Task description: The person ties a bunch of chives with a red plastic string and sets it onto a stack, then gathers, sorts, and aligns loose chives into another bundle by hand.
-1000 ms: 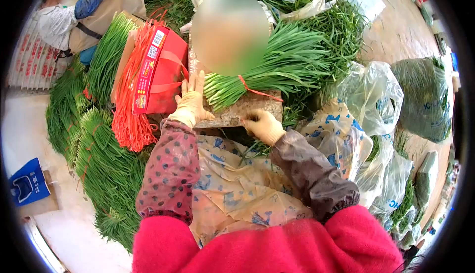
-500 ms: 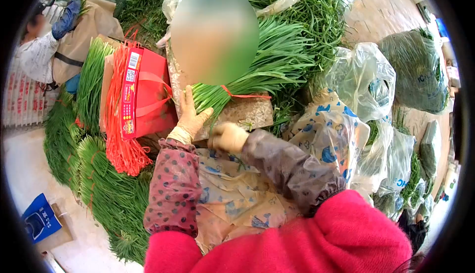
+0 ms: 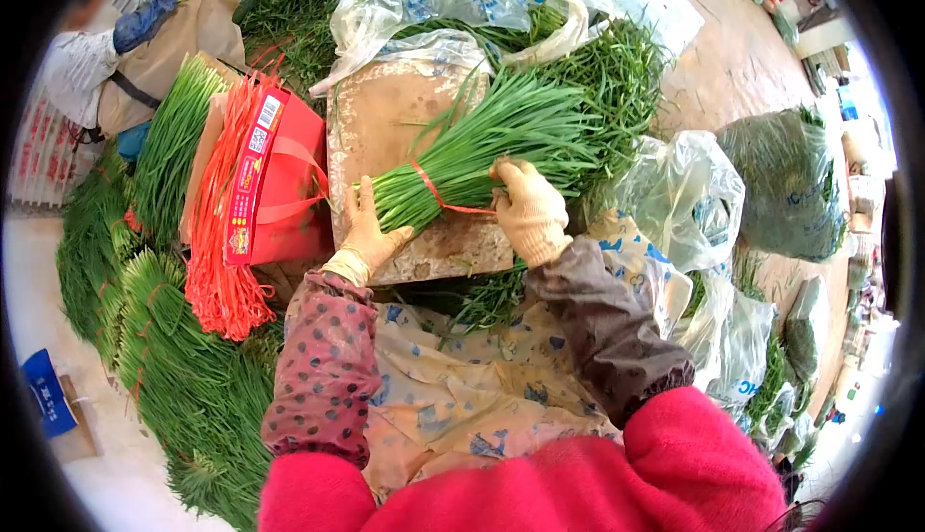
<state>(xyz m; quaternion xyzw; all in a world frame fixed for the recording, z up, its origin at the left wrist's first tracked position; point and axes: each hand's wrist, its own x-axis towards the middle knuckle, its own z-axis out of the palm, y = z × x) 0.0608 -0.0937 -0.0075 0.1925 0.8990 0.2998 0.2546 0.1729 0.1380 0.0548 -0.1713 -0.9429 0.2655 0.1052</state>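
A bunch of garlic chives [image 3: 472, 151] lies slanted on a worn, dirt-stained board [image 3: 371, 113], its pale stem ends to the left and its leaves to the upper right. A red tie [image 3: 425, 181] circles the stems, its loose end reaching toward my right hand. My left hand [image 3: 364, 235], in a cream glove, cups the stem ends between thumb and fingers. Gloved as well, my right hand [image 3: 530, 209] has its fingers curled against the lower side of the leaves; whether they pinch a leaf or the tie is hidden.
Left of the board stands a red bag [image 3: 294, 185] with red ties [image 3: 226, 281] draped over it. Tied chive bunches [image 3: 193, 368] are piled at lower left. Loose leaves [image 3: 617, 79] and plastic bags [image 3: 689, 199] lie to the right. Another person's sleeve [image 3: 145, 16] shows at upper left.
My right hand has risen from below the board to the right side of the bunch. My left hand stays at the stem ends. The view has shifted slightly.
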